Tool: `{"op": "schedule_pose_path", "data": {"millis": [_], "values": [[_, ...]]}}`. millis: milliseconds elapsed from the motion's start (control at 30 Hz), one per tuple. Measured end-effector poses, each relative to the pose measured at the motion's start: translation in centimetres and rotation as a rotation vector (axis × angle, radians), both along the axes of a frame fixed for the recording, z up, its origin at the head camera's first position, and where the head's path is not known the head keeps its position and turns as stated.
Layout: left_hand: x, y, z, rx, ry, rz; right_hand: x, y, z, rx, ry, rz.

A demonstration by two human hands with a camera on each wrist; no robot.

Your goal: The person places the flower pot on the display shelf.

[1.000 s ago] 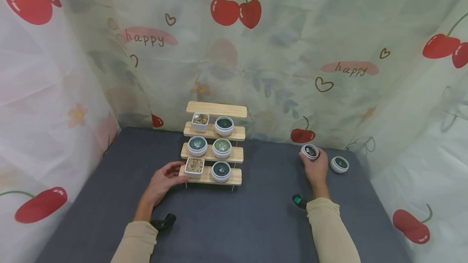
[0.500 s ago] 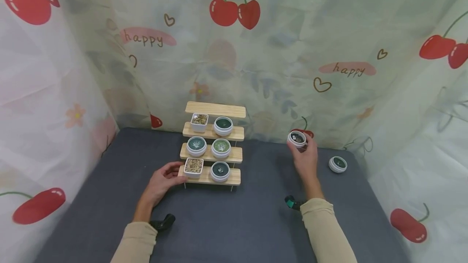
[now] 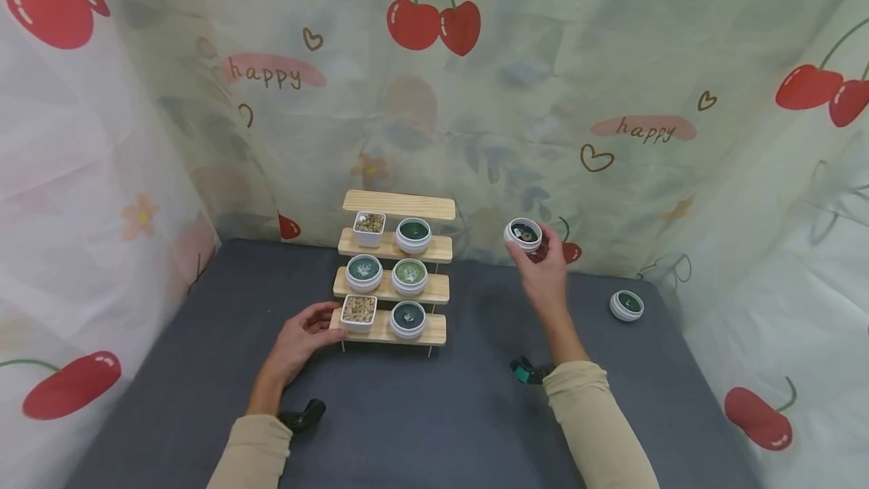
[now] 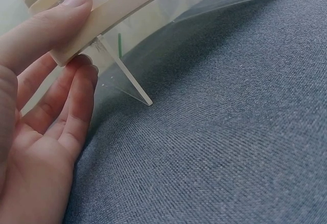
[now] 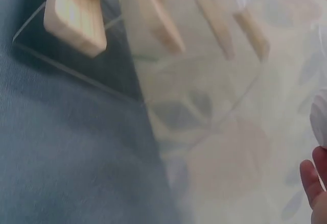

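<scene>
My right hand (image 3: 548, 278) holds a small round white bowl (image 3: 514, 241) with dark contents, raised in front of the back curtain to the right of the stand. At the right edge of the right wrist view, the fingertips (image 5: 309, 180) show under the white bowl (image 5: 319, 119). My left hand (image 4: 48, 117) grips the left end of the lowest plank (image 4: 110, 17) of a stepped wooden stand (image 3: 399, 204), thumb on top and fingers beneath. Close to that thumb stands a square white dish (image 3: 359, 309) of pale bits. A round bowl with dark filling (image 3: 408, 318) shares its plank.
The second plank up carries two round bowls, one bluish (image 3: 363, 270), one green (image 3: 409, 274). Above them sit a square dish (image 3: 370, 226) and another round bowl (image 3: 413, 233). A lone round bowl (image 3: 626, 306) rests on the table's right. Cherry-print curtain (image 3: 489, 112) encloses the dark table (image 3: 421, 413).
My right hand has lifted the round bowl and carried it left, toward the stand. My left hand keeps its grip on the lowest plank.
</scene>
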State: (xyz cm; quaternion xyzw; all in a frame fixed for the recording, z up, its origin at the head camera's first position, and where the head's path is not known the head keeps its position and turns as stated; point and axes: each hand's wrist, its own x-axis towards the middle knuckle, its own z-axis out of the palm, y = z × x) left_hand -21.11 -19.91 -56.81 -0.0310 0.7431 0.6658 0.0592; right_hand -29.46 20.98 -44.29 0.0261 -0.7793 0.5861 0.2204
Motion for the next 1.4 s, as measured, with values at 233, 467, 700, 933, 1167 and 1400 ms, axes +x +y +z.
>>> {"op": "schedule_pose_path", "data": {"millis": [233,467,700,933,1167,1400], "values": [[-0.1,-0.1,0.0,-0.009,0.005,-0.003,0.5,-2.3,2.2,0.039,-0.008,0.075],[0.0,-0.1,0.0,-0.016,0.001,-0.001,0.4,-4.8,4.2,0.036,-0.003,0.168],[0.0,-0.4,0.1,-0.024,0.0,0.007,0.7,-8.1,7.4,-0.015,-0.032,0.241],[0.0,-0.1,0.0,-0.012,-0.001,0.007,-1.5,-10.4,7.1,-0.012,0.053,0.268],[-0.1,-0.2,0.2,-0.022,0.005,0.011,-2.6,-13.2,7.8,0.096,0.032,0.345],[0.0,0.0,0.0,-0.01,0.001,0.007,-4.0,-15.5,8.0,0.121,-0.011,0.366]]}}
